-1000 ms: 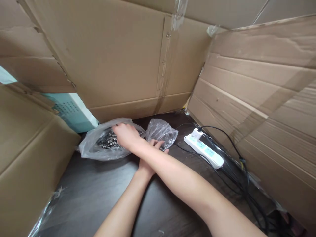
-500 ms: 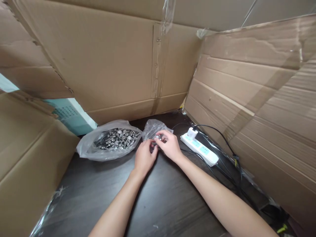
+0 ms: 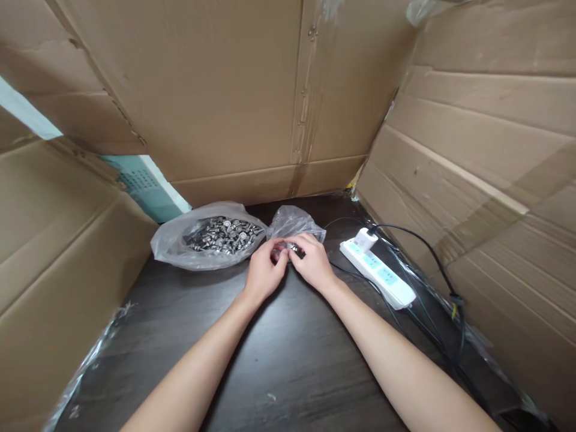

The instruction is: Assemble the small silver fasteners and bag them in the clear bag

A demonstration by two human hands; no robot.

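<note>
The left hand (image 3: 265, 268) and right hand (image 3: 314, 262) curl around a shiny bit (image 3: 293, 247), but I can't tell which grips it or how it points, with the small bag (image 3: 292, 219) at twelve o'clock and the big bag (image 3: 173, 247) at ten, nearer the left hand.

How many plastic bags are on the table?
2: a big bag of metal pieces left of the left hand, and a smaller bag beyond the right hand.
</note>
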